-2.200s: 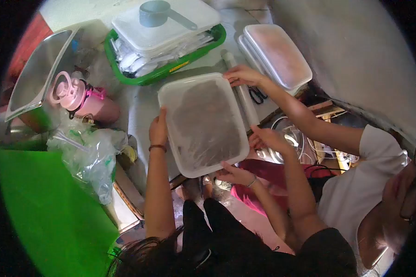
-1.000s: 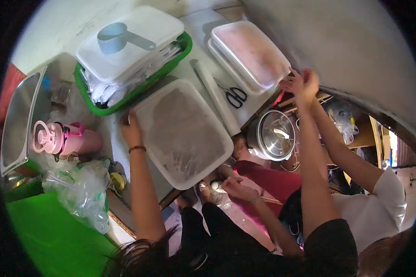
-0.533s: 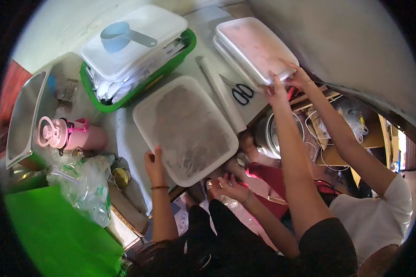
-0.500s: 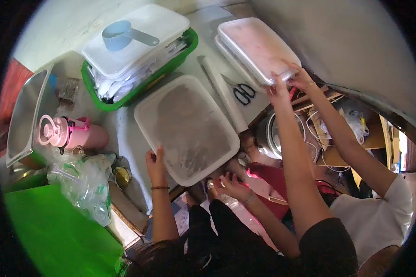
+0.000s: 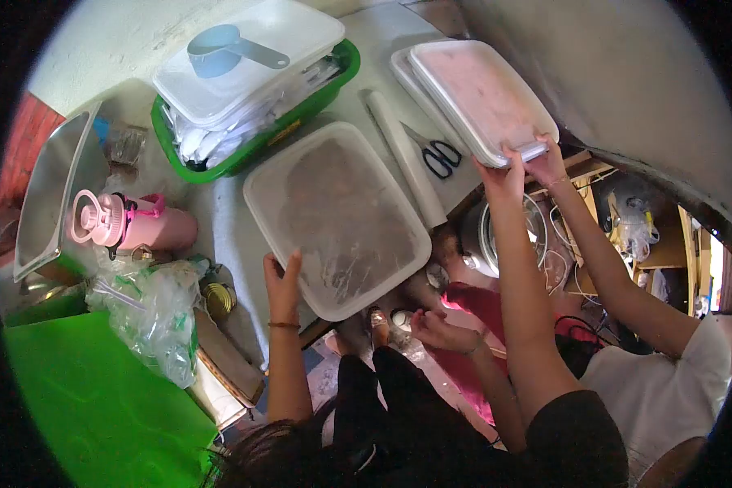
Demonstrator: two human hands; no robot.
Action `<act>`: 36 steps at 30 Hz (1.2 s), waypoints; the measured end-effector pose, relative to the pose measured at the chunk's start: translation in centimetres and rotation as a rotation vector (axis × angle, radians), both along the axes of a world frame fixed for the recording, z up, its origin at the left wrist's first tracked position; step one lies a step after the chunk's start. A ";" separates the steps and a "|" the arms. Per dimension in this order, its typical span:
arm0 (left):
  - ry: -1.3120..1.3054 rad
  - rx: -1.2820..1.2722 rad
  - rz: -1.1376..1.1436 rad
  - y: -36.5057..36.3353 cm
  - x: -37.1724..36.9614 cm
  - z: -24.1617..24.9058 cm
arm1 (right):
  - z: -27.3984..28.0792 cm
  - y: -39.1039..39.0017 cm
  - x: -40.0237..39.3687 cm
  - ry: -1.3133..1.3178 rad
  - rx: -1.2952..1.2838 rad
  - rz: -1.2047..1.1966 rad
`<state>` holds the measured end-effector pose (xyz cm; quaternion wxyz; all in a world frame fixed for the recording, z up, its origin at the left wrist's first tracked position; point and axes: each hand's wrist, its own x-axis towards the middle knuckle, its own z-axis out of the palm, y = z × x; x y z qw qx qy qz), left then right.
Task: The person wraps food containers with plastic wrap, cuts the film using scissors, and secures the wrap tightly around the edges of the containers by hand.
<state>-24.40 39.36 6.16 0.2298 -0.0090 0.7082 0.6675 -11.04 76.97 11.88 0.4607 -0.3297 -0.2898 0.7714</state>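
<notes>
Right grip (image 5: 500,159) on pink container (image 5: 481,96) (co-worker's hand (image 5: 547,165) just beside).

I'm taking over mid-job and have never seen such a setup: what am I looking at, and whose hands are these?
There is no robot: a person works bare-handed. All the pictures come from one camera on their head, looking forward and down, so you see roughly what they face.

On the table lie a big tub, a roll, scissors and a green basket with a blue cup above it. At far left is a pink bottle.

The left hand is at the big tub's edge; whether it grips is unclear. The right hand holds the near end of a pinkish tub, and so does a co-worker's hand.
</notes>
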 end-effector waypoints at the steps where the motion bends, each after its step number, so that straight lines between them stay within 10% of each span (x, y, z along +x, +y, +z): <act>1: -0.003 0.010 0.004 0.1 0.0 0.2 | 0.0 -0.1 0.2 0.008 -0.011 -0.004; 8: 0.008 0.011 0.055 0.0 0.0 -0.7 | -0.1 -1.3 3.0 0.037 0.023 0.017; 14: 0.759 -0.379 0.240 4.1 0.7 4.2 | 0.7 -2.5 5.7 0.010 0.040 0.060; 18: 0.597 0.035 -0.277 13.8 -2.0 7.4 | 0.8 -3.2 7.5 0.034 -0.037 0.135; 22: 0.242 0.343 -0.325 23.1 -7.4 8.1 | 1.2 -4.0 9.8 -0.020 -0.073 0.171; 28: -0.171 0.711 -0.889 24.1 -10.7 9.5 | 3.3 -5.5 11.9 -0.035 -0.009 0.280; 36: -0.327 0.325 -0.535 14.8 -8.3 10.3 | 2.8 -8.1 12.9 -0.101 -0.026 0.432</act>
